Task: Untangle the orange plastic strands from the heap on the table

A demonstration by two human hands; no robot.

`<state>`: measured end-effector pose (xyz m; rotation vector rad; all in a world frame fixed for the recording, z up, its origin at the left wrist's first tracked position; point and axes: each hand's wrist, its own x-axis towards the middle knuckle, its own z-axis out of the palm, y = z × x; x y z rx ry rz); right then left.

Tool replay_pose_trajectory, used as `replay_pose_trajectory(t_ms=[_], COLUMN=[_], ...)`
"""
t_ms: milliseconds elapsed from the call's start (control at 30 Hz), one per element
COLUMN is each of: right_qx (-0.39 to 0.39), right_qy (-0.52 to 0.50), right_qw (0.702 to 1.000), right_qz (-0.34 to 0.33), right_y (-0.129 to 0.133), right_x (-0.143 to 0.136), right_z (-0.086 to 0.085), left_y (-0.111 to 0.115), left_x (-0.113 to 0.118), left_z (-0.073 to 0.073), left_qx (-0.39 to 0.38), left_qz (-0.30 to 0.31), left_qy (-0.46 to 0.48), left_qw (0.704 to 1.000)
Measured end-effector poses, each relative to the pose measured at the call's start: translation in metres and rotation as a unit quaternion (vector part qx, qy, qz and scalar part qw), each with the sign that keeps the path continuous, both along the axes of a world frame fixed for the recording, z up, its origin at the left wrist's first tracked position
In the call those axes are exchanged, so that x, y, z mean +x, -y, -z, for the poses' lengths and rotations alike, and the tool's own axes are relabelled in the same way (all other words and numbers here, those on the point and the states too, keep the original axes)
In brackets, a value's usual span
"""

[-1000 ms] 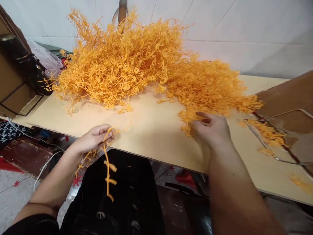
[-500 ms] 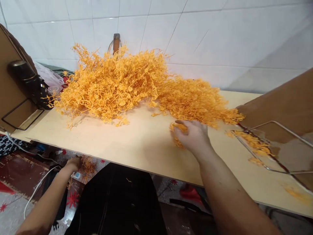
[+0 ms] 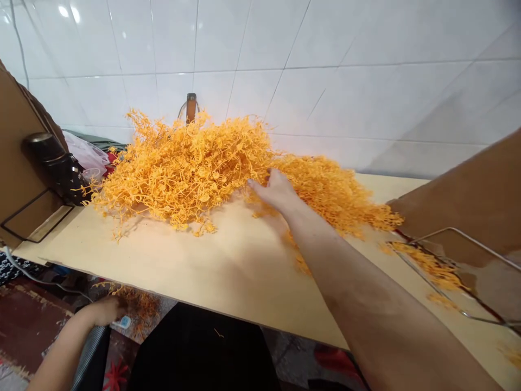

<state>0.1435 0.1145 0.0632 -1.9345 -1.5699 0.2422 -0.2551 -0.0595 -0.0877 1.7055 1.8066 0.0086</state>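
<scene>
A large tangled heap of orange plastic sprigs (image 3: 183, 168) lies on the pale board. A flatter, denser pile of the same sprigs (image 3: 329, 190) adjoins it on the right. My right hand (image 3: 277, 191) is over the place where the two piles meet, thumb stretched out to the left and fingers apart, with nothing visible in it. Below the board's front edge, my left hand (image 3: 106, 310) is curled, its fingertips in shadow. A thin orange sprig (image 3: 106, 285) sticks out just above that hand, and more orange strands (image 3: 142, 307) show beside it.
Cardboard boxes stand at the left (image 3: 16, 163) and right (image 3: 459, 195), each near a wire frame. A dark bottle-like object (image 3: 52, 165) leans at the left. Loose orange bits (image 3: 435, 266) lie by the right frame. White wall tiles (image 3: 366, 98) rise behind the board (image 3: 228, 260).
My right hand has moved left and away from me, from a small orange clump to the meeting of the piles. My left hand has shifted slightly left. The view has tilted up.
</scene>
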Motion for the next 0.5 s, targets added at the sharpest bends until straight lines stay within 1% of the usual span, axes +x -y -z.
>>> replay_pose_trajectory(t_ms=[67,100,133,200,233,267,300,333,367,400,433,467,500], right_qx=[-0.026,-0.028,-0.016,0.033,0.059,0.084,0.103,0.117,0.129,0.139,0.147,0.154,0.165], right_qy=[-0.022,-0.033,-0.05,-0.091,-0.117,-0.146,-0.174,-0.196,-0.213,-0.229,-0.24,-0.242,-0.24], right_qw=[0.999,0.998,0.998,0.994,0.99,0.985,0.978,0.971,0.965,0.958,0.952,0.949,0.945], right_qz=[-0.024,-0.033,-0.039,-0.042,-0.044,-0.049,-0.058,-0.07,-0.084,-0.102,-0.117,-0.132,-0.146], right_y=[-0.012,-0.016,-0.018,-0.018,-0.015,-0.012,-0.009,-0.005,-0.001,0.003,0.007,0.01,0.013], right_x=[-0.011,-0.016,-0.02,-0.026,-0.027,-0.027,-0.026,-0.024,-0.022,-0.02,-0.018,-0.017,-0.016], right_z=[-0.006,-0.009,-0.013,-0.024,-0.031,-0.039,-0.048,-0.056,-0.064,-0.071,-0.077,-0.081,-0.084], left_y=[0.012,0.017,0.021,0.023,0.02,0.014,0.004,-0.009,-0.025,-0.044,-0.063,-0.082,-0.1], left_x=[0.007,0.011,0.016,0.028,0.034,0.04,0.046,0.053,0.061,0.07,0.081,0.094,0.108], left_z=[-0.027,-0.044,-0.061,-0.096,-0.111,-0.124,-0.134,-0.141,-0.145,-0.146,-0.145,-0.143,-0.14], left_qx=[-0.062,-0.13,-0.182,-0.181,-0.167,-0.129,-0.043,0.083,0.218,0.328,0.411,0.453,0.464], left_qz=[0.017,0.031,0.046,0.094,0.122,0.151,0.156,0.115,0.068,0.046,0.023,0.015,0.023], left_qy=[0.038,0.078,0.119,0.184,0.215,0.243,0.258,0.258,0.239,0.207,0.169,0.135,0.103], left_qw=[0.997,0.988,0.975,0.961,0.954,0.949,0.953,0.956,0.944,0.92,0.896,0.881,0.879])
